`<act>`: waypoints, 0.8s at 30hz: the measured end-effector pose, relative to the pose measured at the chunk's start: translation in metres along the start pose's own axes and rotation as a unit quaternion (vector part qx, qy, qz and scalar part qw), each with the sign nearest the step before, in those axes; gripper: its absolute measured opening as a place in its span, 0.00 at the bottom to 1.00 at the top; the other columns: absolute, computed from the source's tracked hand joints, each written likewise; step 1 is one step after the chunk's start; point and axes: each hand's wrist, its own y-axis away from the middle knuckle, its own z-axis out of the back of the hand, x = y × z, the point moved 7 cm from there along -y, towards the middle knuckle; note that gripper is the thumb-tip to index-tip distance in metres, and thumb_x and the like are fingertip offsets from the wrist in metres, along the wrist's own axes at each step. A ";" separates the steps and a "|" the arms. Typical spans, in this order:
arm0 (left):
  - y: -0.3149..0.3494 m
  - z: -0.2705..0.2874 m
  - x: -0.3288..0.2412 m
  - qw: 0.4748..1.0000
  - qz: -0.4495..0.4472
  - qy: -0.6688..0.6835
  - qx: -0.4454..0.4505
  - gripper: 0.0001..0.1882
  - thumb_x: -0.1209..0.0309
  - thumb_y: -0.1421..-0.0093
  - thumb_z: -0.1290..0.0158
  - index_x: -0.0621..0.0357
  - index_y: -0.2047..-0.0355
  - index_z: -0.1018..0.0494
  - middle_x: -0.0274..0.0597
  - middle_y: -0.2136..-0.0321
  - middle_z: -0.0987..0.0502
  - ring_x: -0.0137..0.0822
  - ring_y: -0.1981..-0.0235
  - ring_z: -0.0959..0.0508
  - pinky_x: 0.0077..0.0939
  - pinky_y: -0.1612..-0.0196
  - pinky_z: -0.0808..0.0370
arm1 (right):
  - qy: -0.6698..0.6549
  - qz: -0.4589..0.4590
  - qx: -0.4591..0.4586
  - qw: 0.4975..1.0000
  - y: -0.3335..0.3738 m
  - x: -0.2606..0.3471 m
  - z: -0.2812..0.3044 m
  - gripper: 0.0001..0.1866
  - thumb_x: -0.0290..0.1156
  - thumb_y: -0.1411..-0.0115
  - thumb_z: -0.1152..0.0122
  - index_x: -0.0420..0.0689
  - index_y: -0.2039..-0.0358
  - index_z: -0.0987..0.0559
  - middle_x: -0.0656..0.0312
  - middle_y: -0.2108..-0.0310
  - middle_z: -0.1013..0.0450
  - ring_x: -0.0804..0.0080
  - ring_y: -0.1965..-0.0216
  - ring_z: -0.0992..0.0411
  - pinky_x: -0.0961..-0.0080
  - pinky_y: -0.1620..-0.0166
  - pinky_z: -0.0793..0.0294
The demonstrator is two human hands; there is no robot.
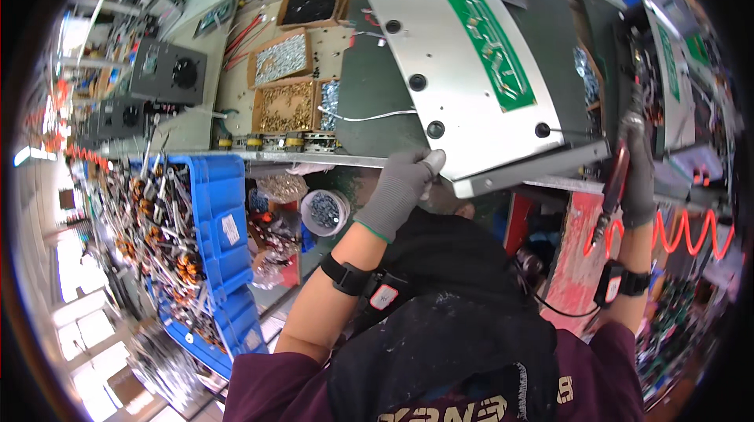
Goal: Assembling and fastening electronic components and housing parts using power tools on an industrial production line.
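My left hand point(402, 188), in a grey glove, pinches the near left corner of a silver metal panel point(440, 37), thumb on top. The panel lies tilted across the bench and sticks out over its front edge. A long green circuit board point(493, 53) is on it, with several black round pieces along its edges. A dark grey metal strip point(542, 167) runs along the panel's near end. On the right, my gloved right hand point(639, 175) is closed around a red air screwdriver point(616, 180), held upright beside the panel. Its far end is hard to make out.
Cardboard boxes of small screws point(284, 105) and silver parts point(281, 59) stand left of the panel. A blue crate point(222, 222) full of metal parts and a white bucket point(324, 212) are at lower left. A red coiled hose point(691, 230) hangs at right.
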 end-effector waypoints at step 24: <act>-0.018 -0.039 0.003 0.993 -0.023 0.011 0.119 0.10 0.76 0.42 0.53 0.68 0.61 0.33 0.37 0.80 0.32 0.25 0.83 0.33 0.19 0.82 0.34 | 0.011 -0.149 0.215 0.965 0.203 -0.086 -0.108 0.37 0.38 0.56 0.28 0.39 0.47 0.35 0.58 0.62 0.30 0.71 0.61 0.32 0.74 0.56 0.32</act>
